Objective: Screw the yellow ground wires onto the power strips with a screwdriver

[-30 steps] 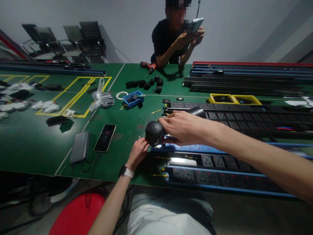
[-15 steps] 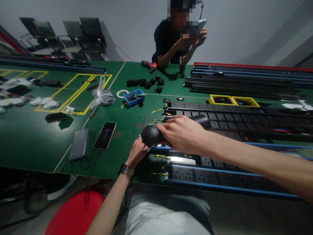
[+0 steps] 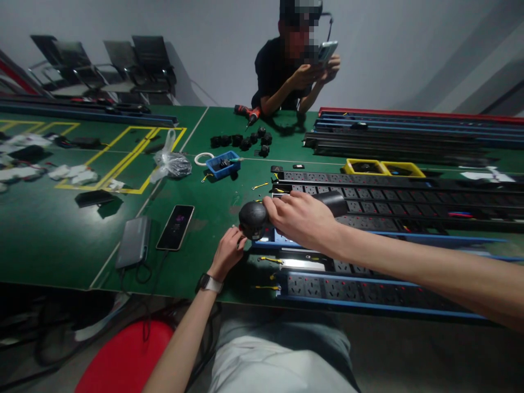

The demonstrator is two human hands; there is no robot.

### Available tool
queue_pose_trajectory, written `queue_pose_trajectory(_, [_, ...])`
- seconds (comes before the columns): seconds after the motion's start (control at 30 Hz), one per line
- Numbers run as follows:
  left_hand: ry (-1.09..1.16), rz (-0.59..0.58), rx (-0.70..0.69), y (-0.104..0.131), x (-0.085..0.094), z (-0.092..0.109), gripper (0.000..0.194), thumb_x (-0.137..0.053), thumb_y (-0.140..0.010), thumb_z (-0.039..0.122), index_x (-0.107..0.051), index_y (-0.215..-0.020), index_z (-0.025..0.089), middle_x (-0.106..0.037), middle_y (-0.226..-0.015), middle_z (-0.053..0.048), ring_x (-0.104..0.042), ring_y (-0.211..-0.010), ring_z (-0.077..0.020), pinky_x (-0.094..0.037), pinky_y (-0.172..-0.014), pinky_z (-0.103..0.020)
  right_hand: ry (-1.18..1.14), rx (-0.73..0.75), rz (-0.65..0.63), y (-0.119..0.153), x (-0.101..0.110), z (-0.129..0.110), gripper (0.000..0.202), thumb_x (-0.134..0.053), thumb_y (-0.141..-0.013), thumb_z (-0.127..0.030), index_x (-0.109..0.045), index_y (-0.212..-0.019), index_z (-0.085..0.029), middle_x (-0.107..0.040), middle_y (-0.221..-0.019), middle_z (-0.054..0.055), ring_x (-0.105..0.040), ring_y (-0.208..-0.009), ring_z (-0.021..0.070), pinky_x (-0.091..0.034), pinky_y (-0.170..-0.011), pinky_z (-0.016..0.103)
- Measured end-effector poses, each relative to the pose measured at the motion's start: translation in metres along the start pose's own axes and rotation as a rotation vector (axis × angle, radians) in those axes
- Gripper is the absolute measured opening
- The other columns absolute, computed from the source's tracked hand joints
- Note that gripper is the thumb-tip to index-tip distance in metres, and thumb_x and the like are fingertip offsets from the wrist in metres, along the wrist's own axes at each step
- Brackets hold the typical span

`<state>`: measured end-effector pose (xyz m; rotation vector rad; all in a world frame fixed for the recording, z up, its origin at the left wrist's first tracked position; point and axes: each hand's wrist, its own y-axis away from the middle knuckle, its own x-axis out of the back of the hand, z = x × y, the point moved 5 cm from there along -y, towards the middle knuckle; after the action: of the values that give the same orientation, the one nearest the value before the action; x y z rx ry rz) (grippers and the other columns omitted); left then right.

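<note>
My right hand [image 3: 305, 218] is wrapped round a black tool with a round head and a thick cylindrical end [image 3: 252, 217]. Its exact kind is not clear. The tool lies across the left ends of the socket strips [image 3: 311, 286]. Just below the round head, my left hand [image 3: 229, 248] is closed, fingertips bent together beside it. Whatever those fingertips hold, if anything, is hidden. Yellow wires with ring terminals [image 3: 268, 259] stick out from the strip ends. A blue-edged metal channel [image 3: 268, 245] passes under the tool.
A blue bin [image 3: 223, 165], a plastic bag [image 3: 172, 164], a phone [image 3: 176, 227] and a grey power bank [image 3: 133, 242] lie on the green table. Behind are black parts [image 3: 244, 143], a red drill [image 3: 249, 113], yellow bins [image 3: 382, 168] and a person [image 3: 270, 71] holding a phone.
The tool's round head has shifted slightly up and right, and my left hand has stayed just beside it. The view has tilted a little. The person opposite has lowered their phone slightly.
</note>
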<state>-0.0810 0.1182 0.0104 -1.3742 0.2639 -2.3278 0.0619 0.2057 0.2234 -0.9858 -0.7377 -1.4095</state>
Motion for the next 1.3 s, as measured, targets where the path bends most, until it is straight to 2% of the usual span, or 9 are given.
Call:
queue_pose_trajectory(0.23, [-0.011,-0.155,-0.009,0.009,0.013,0.009,0.017,-0.046,-0.098,0.016,-0.063,-0.094,0.019,-0.062,-0.095,-0.008,-0.057,-0.095,-0.0207,-0.048,-0.081,-0.031,-0.052,-0.060,-0.069,0.002,-0.001,0.003,0.024,-0.038,-0.094,-0.009,-0.051,-0.114,-0.008,-0.070,-0.091,0.010,-0.068,-0.077,0.0258,-0.035,-0.066,0.034])
queue_pose_trajectory(0.47, [0.163,-0.208,0.040,0.018,0.011,-0.004,0.018,-0.050,-0.092,0.009,-0.063,-0.096,0.020,-0.062,-0.093,-0.004,-0.059,-0.090,-0.0173,-0.047,-0.078,-0.028,-0.077,-0.091,-0.123,0.001,-0.006,0.012,0.022,-0.046,-0.090,-0.011,-0.051,-0.111,-0.008,-0.069,-0.087,0.011,-0.068,-0.075,0.0265,-0.034,-0.062,0.035])
queue_pose_trajectory(0.57, [0.081,-0.241,0.049,0.010,0.010,-0.004,0.015,-0.054,-0.090,0.011,-0.064,-0.096,0.021,-0.064,-0.098,-0.005,-0.059,-0.093,-0.0186,-0.048,-0.080,-0.030,-0.071,-0.068,-0.126,0.002,-0.008,0.012,0.023,-0.047,-0.090,-0.013,-0.050,-0.112,-0.008,-0.070,-0.090,0.012,-0.067,-0.077,0.0258,-0.035,-0.064,0.034])
queue_pose_trajectory(0.67, [-0.043,-0.260,0.002,-0.002,0.010,0.000,0.014,-0.062,-0.088,0.016,-0.066,-0.101,0.022,-0.065,-0.105,-0.007,-0.059,-0.099,-0.0218,-0.049,-0.084,-0.033,-0.061,-0.055,-0.119,0.002,-0.007,0.010,0.024,-0.045,-0.091,-0.013,-0.050,-0.114,-0.007,-0.070,-0.092,0.012,-0.067,-0.078,0.0256,-0.037,-0.067,0.035])
queue_pose_trajectory(0.83, [0.044,-0.305,-0.100,-0.012,-0.005,-0.006,0.021,-0.058,-0.094,0.019,-0.070,-0.111,0.024,-0.068,-0.110,-0.007,-0.063,-0.103,-0.0205,-0.050,-0.095,-0.035,-0.071,-0.052,-0.131,-0.002,-0.006,0.009,0.024,-0.041,-0.093,-0.012,-0.051,-0.115,-0.007,-0.070,-0.093,0.013,-0.067,-0.079,0.0252,-0.036,-0.068,0.035])
queue_pose_trajectory(0.97, [0.090,-0.365,-0.098,-0.015,-0.013,-0.017,0.021,-0.058,-0.094,0.020,-0.073,-0.107,0.024,-0.071,-0.109,-0.007,-0.067,-0.099,-0.0198,-0.051,-0.091,-0.032,-0.078,-0.056,-0.139,-0.003,-0.008,0.012,0.024,-0.039,-0.093,-0.011,-0.052,-0.113,-0.007,-0.069,-0.090,0.012,-0.067,-0.078,0.0260,-0.037,-0.067,0.035])
queue_pose_trajectory(1.17, [0.174,-0.517,-0.151,-0.026,-0.004,-0.014,0.021,-0.057,-0.096,0.030,-0.075,-0.105,0.023,-0.075,-0.104,-0.007,-0.068,-0.097,-0.0221,-0.050,-0.087,-0.032,-0.066,-0.054,-0.122,0.004,-0.011,0.013,0.030,-0.042,-0.094,-0.014,-0.049,-0.122,-0.005,-0.070,-0.098,0.014,-0.066,-0.080,0.0256,-0.039,-0.071,0.035])
queue_pose_trajectory(1.3, [0.211,-0.575,-0.206,-0.032,0.001,-0.014,0.024,-0.056,-0.097,0.030,-0.076,-0.105,0.022,-0.076,-0.101,-0.007,-0.069,-0.096,-0.0222,-0.049,-0.088,-0.032,-0.060,-0.058,-0.068,0.003,-0.008,0.010,0.026,-0.041,-0.095,-0.013,-0.051,-0.118,-0.007,-0.070,-0.093,0.011,-0.066,-0.079,0.0250,-0.038,-0.071,0.035])
